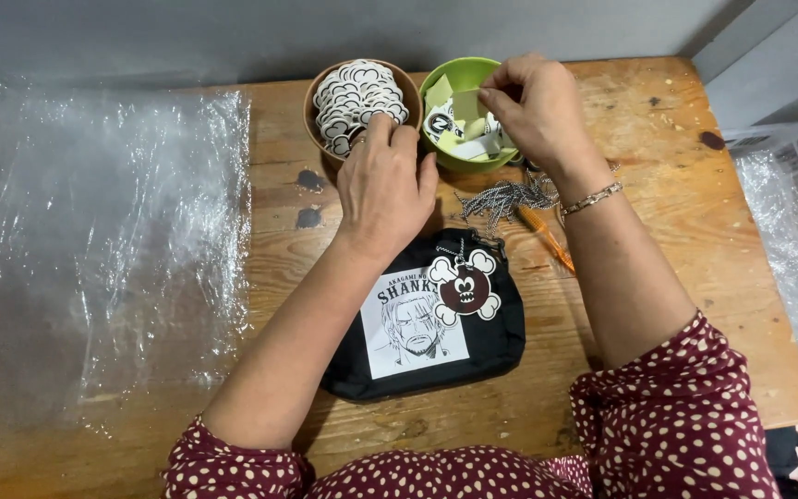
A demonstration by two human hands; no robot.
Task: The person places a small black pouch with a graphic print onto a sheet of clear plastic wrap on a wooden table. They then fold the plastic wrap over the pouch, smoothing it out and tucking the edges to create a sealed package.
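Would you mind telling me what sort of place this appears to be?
Probably a small craft or packing bench: a worn wooden table with clear plastic sheeting, two bowls of cut-out charms, and loose ball chains.

Worn wooden table [676, 185], grey wall [233, 37], clear plastic sheeting [94, 249]

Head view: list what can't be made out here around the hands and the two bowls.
- Left hand: its fingertips dip into the brown bowl, so what they touch is hidden.
- Right hand: the fingers curl over the green bowl; whether they pinch a piece is unclear.
- Orange pen: partly hidden by the right forearm.
- Ball chains: too fine to count.
- White bin: cut off by the right edge.
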